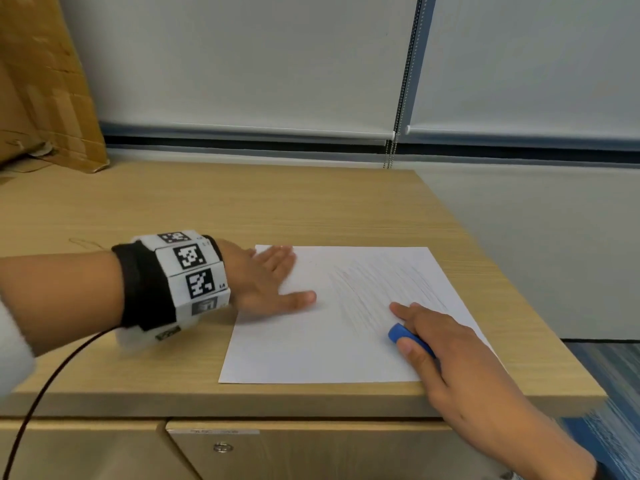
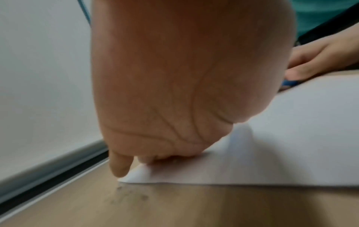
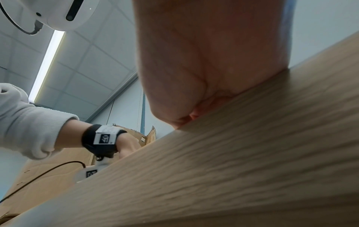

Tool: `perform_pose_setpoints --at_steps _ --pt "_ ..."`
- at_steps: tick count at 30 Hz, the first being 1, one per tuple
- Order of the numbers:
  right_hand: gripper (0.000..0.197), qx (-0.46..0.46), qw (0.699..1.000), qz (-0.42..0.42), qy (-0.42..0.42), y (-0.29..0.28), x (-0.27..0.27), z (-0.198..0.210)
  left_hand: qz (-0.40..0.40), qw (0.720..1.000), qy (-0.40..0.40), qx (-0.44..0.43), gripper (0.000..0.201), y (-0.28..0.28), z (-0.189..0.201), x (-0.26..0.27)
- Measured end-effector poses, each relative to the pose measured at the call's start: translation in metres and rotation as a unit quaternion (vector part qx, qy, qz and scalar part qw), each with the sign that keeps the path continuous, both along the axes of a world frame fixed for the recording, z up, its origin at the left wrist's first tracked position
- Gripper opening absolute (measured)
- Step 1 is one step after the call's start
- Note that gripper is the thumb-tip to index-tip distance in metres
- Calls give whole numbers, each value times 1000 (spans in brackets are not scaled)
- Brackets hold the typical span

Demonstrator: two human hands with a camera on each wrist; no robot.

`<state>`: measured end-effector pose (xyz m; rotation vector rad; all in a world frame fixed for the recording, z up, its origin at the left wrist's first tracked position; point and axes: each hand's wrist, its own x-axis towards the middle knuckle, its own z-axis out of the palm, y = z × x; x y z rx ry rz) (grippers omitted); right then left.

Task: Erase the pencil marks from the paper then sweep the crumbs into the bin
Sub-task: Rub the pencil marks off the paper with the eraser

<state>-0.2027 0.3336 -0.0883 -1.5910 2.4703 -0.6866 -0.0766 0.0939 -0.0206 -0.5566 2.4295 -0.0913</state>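
Rubbing out pencil on the paper

The paper point(image 1: 311, 334) lies on the wooden desk point(image 1: 207, 209). The left hand point(image 1: 266, 278) presses flat on the paper's far left corner. The right hand point(image 1: 446, 344) pinches a blue eraser point(image 1: 403, 334) on the paper's near right part.

No legible text, brand or number appears in any view. The wrist band point(image 1: 180, 278) on the left forearm carries black-and-white square fiducial markers; tiny characters beside one marker are too small to read. A pale label strip on the drawer front point(image 1: 225, 432) beneath the desk top is blurred and cannot be read.
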Motion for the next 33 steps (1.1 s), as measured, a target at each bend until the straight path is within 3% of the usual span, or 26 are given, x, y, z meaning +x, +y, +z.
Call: perform_pose_setpoints --at_steps 2,6,8,15,17,20,22,29,33 --pt "78 -8 1000 1 -4 0 0 -1 11 1000 11 -16 94 -4 4 -6" --pt "81 -3 1000 -2 5 0 -1 -2 -102 994 26 40 95 18 1 -13" --pt "81 -2 1000 0 5 0 -1 -1 -117 991 19 60 91 25 -5 -14" --pt "74 -10 1000 8 5 0 0 -1 53 998 13 -29 90 -15 3 -6" --pt "77 -5 1000 6 8 -1 1 1 12 999 31 -2 91 -11 6 -3" --pt "81 4 1000 1 8 0 2 3 -115 990 37 66 90 19 0 7" --pt "81 5 1000 0 9 0 2 5 -147 985 18 87 88 35 -8 15" --pt "76 30 999 -6 14 0 5 10 57 998 -7 -28 96 -7 0 24" --pt "59 62 997 0 37 -2 10 22 23 999 35 25 94 -7 8 16"
